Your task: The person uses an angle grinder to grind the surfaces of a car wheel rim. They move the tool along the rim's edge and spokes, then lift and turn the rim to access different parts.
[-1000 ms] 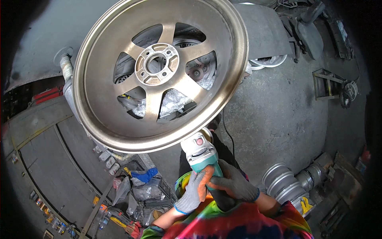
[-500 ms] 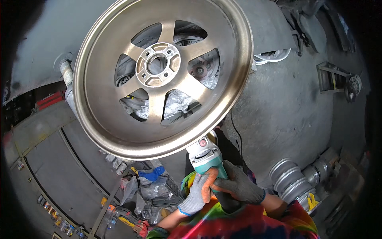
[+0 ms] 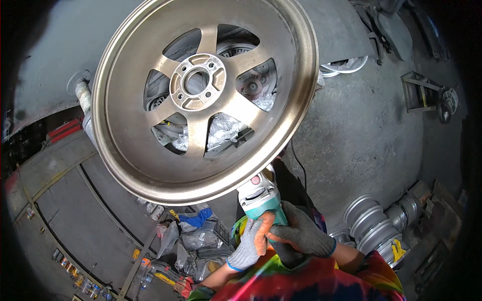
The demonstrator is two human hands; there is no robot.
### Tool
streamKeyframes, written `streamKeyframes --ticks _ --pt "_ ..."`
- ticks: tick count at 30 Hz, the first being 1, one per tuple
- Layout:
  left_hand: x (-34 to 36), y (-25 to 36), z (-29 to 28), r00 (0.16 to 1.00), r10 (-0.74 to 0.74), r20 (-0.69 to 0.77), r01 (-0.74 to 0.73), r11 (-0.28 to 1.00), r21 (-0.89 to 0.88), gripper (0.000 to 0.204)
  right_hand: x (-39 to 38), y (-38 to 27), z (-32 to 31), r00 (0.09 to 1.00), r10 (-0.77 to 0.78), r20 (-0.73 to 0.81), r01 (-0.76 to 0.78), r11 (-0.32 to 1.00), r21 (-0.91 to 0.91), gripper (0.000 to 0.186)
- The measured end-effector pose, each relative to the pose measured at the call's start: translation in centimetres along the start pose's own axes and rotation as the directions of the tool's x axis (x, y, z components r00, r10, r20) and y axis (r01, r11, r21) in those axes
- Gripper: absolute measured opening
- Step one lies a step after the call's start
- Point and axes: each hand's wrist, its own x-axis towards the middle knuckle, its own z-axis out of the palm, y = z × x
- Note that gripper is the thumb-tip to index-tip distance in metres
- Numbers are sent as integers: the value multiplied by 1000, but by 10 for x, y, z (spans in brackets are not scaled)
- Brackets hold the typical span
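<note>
A large bronze-coloured wheel rim (image 3: 198, 129) with six spokes stands tilted in front of me, its hollow back side facing me. Below its lower right edge is an angle grinder (image 3: 261, 199) with a silver head and a teal body. The grinder's head is right against or just under the rim's lip; its disc is mostly hidden. My left hand (image 3: 249, 245), in a grey and orange work glove, wraps round the grinder's body from the left. My right hand (image 3: 305, 232), gloved alike, grips the body from the right.
Silver wheel rims (image 3: 372, 223) are stacked at the lower right. A dark cord (image 3: 300, 165) runs down beside my leg. Bags, a blue cloth (image 3: 196, 217) and tools lie at the lower left. A metal stand (image 3: 423, 93) is at the far right, and a grey panel (image 3: 45, 65) at the upper left.
The view has shifted very slightly. Both hands keep their grip on the angle grinder, which stays at the same part of the wheel rim's lower edge.
</note>
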Motion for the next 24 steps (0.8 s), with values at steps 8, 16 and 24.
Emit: streamKeyframes --ticks 8,16,24 --pt "-4 -30 2 990 -131 59 138 767 -627 52 -2 -13 -4 1000 -27 8 28 994 -107 60" --pt "-8 -63 -10 975 198 98 -219 800 559 60 -2 -19 0 1000 -12 -2 12 999 -33 51" --pt "-8 -61 -11 947 299 114 -299 700 649 62 -1 -7 -1 999 -54 1 54 997 -59 50"
